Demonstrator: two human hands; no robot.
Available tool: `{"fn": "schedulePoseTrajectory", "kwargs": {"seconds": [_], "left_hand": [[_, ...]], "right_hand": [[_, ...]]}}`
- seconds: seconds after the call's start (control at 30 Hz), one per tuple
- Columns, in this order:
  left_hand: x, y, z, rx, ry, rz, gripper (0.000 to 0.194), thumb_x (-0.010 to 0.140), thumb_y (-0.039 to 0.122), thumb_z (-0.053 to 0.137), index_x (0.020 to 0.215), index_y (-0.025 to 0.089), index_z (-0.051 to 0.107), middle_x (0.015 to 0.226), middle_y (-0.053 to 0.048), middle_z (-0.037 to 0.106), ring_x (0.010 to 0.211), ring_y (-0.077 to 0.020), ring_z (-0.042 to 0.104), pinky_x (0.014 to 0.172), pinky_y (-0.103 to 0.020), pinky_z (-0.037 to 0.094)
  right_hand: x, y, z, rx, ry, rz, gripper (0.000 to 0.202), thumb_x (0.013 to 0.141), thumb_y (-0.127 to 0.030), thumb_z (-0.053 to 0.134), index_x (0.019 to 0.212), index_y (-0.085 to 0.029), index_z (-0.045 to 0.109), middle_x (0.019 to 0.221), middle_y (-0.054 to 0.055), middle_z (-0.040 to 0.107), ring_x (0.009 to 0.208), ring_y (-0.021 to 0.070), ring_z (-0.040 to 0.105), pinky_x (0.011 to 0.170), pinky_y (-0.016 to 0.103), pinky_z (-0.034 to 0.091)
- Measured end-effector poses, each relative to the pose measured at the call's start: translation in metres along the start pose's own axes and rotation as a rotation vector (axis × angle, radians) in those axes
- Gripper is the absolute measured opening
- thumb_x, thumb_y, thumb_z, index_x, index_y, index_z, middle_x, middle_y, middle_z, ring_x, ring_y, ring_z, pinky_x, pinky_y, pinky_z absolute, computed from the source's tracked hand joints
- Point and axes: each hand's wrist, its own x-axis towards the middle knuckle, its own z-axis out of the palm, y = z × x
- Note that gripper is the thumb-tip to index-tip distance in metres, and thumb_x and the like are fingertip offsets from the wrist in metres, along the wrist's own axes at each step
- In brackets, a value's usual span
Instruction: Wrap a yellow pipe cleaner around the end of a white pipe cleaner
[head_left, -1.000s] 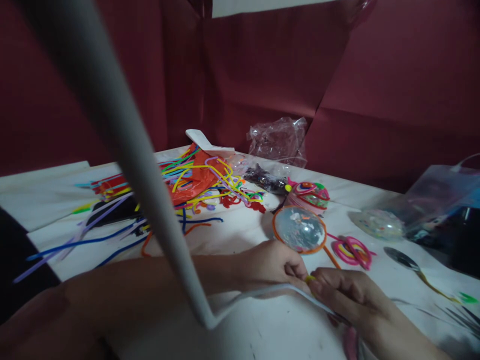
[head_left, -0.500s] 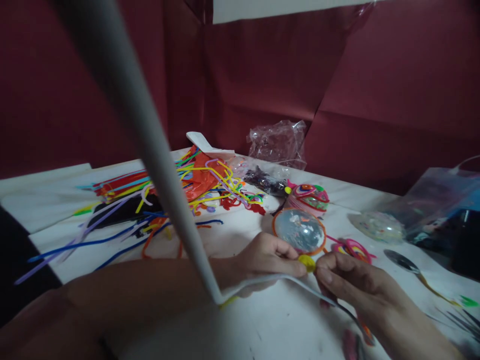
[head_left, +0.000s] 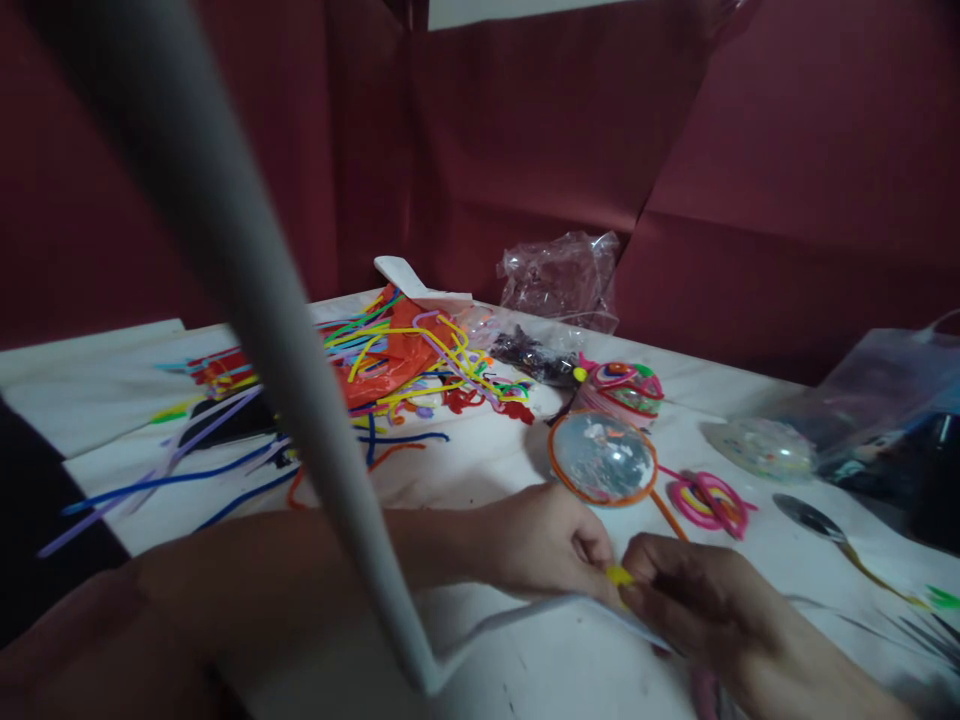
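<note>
My left hand and my right hand meet low in the middle of the view, fingertips pinched together on a small yellow piece. A long white pipe cleaner runs from those fingers down to a bend, then rises steeply toward the camera, blurred and wide. Just beyond my hands lies a clear round dome with an orange rim on the white table.
A heap of coloured pipe cleaners covers the table's left and middle. A pink and yellow coil, a pink-green ornament, crumpled clear bags, a spoon and a plastic bag lie around. Dark red walls stand behind.
My hands dropped slightly and closed tighter around the yellow piece, which is now mostly hidden. The white pipe cleaner's bend swung left and lower.
</note>
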Motion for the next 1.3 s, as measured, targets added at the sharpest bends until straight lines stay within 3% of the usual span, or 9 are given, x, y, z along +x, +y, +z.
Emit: {"fn": "schedulePoseTrajectory", "kwargs": {"seconds": [0.17, 0.3, 0.47, 0.63, 0.73, 0.83, 1.0, 1.1, 1.3], "left_hand": [[-0.006, 0.000, 0.004, 0.149, -0.040, 0.055, 0.018, 0.066, 0.012, 0.062, 0.052, 0.014, 0.052, 0.047, 0.008, 0.041, 0.050, -0.0055, 0.038, 0.048, -0.019, 0.026], [0.003, -0.012, 0.002, -0.150, 0.079, 0.016, 0.015, 0.066, 0.023, 0.065, 0.060, 0.015, 0.054, 0.050, 0.008, 0.041, 0.047, -0.0054, 0.034, 0.045, -0.020, 0.023], [0.007, -0.009, 0.002, -0.194, 0.092, 0.022, 0.016, 0.067, 0.024, 0.066, 0.063, 0.014, 0.053, 0.054, 0.007, 0.046, 0.050, -0.0056, 0.039, 0.046, -0.019, 0.026], [-0.004, 0.009, 0.000, 0.043, 0.017, 0.026, 0.015, 0.070, 0.016, 0.065, 0.060, 0.014, 0.053, 0.054, 0.007, 0.046, 0.052, -0.0056, 0.042, 0.049, -0.018, 0.030], [-0.009, 0.015, 0.000, 0.240, -0.067, -0.009, 0.021, 0.071, 0.012, 0.064, 0.055, 0.014, 0.051, 0.049, 0.008, 0.042, 0.050, -0.0051, 0.040, 0.049, -0.018, 0.027], [-0.007, 0.011, 0.001, 0.252, -0.100, -0.053, 0.021, 0.070, 0.012, 0.064, 0.053, 0.014, 0.051, 0.047, 0.008, 0.041, 0.049, -0.0055, 0.039, 0.050, -0.020, 0.027], [0.005, 0.001, 0.000, -0.197, 0.153, -0.041, 0.015, 0.065, 0.023, 0.065, 0.060, 0.014, 0.055, 0.049, 0.008, 0.043, 0.048, -0.0053, 0.036, 0.048, -0.021, 0.025], [0.004, 0.004, 0.002, -0.327, 0.290, -0.006, 0.015, 0.061, 0.024, 0.064, 0.058, 0.014, 0.053, 0.046, 0.009, 0.040, 0.045, -0.0043, 0.033, 0.047, -0.021, 0.022], [-0.003, 0.009, 0.010, -0.363, 0.300, -0.009, 0.013, 0.063, 0.022, 0.060, 0.059, 0.014, 0.051, 0.045, 0.010, 0.040, 0.042, -0.0034, 0.030, 0.045, -0.021, 0.020]], "right_hand": [[-0.006, 0.010, 0.001, -0.068, 0.086, -0.016, 0.028, 0.065, -0.050, 0.068, 0.073, -0.023, 0.066, 0.065, 0.002, 0.060, 0.060, 0.0191, 0.051, 0.054, 0.027, 0.043], [0.003, -0.008, 0.000, 0.017, 0.108, 0.005, 0.045, 0.062, -0.064, 0.064, 0.061, -0.019, 0.059, 0.057, 0.001, 0.050, 0.053, 0.0151, 0.043, 0.047, 0.025, 0.037], [0.008, -0.016, -0.001, 0.102, 0.095, 0.020, 0.055, 0.066, -0.073, 0.057, 0.059, -0.019, 0.050, 0.053, -0.005, 0.036, 0.050, 0.0107, 0.029, 0.045, 0.022, 0.025], [0.000, -0.011, 0.002, 0.056, -0.014, 0.055, 0.052, 0.065, -0.069, 0.061, 0.059, -0.019, 0.049, 0.056, -0.003, 0.038, 0.053, 0.0117, 0.031, 0.047, 0.022, 0.028], [-0.005, 0.001, 0.004, -0.019, 0.010, 0.044, 0.043, 0.066, -0.062, 0.064, 0.066, -0.019, 0.058, 0.060, -0.001, 0.047, 0.057, 0.0141, 0.040, 0.050, 0.023, 0.036], [-0.005, 0.007, 0.002, -0.041, 0.008, -0.002, 0.040, 0.065, -0.060, 0.068, 0.068, -0.020, 0.063, 0.060, -0.001, 0.051, 0.057, 0.0147, 0.044, 0.051, 0.023, 0.039], [0.008, -0.001, -0.009, 0.117, 0.103, -0.027, 0.047, 0.071, -0.064, 0.062, 0.068, -0.018, 0.060, 0.059, -0.002, 0.049, 0.055, 0.0122, 0.042, 0.051, 0.021, 0.039], [0.012, -0.001, -0.010, 0.145, 0.180, -0.064, 0.047, 0.070, -0.064, 0.064, 0.071, -0.018, 0.063, 0.064, 0.001, 0.053, 0.059, 0.0140, 0.046, 0.054, 0.022, 0.041], [0.009, -0.008, 0.006, 0.146, 0.261, -0.065, 0.058, 0.059, -0.075, 0.062, 0.060, -0.018, 0.056, 0.061, 0.003, 0.054, 0.057, 0.0155, 0.046, 0.051, 0.025, 0.041]]}}
